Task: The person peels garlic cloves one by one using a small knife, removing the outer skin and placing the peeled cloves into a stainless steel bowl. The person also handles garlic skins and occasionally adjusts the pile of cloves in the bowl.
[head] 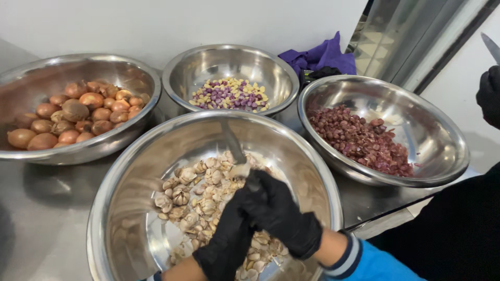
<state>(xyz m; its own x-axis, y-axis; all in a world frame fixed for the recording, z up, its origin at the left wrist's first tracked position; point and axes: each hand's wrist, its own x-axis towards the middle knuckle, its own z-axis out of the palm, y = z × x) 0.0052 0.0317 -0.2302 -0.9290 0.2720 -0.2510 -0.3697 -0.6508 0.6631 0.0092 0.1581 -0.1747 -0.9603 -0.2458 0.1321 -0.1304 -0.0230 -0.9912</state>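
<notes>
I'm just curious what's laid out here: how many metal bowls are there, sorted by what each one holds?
Bowl of garlic, under both gloved hands, left hand and right hand: 1
Bowl of brown onions: 1
Bowl of purple and yellow kernels: 1
Bowl of dark red pieces: 1
Total: 4 bowls

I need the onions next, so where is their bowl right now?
In the head view the bowl of onions sits at the far left of the steel counter, left of the bowl of purple and yellow pieces and behind the garlic bowl.
</notes>
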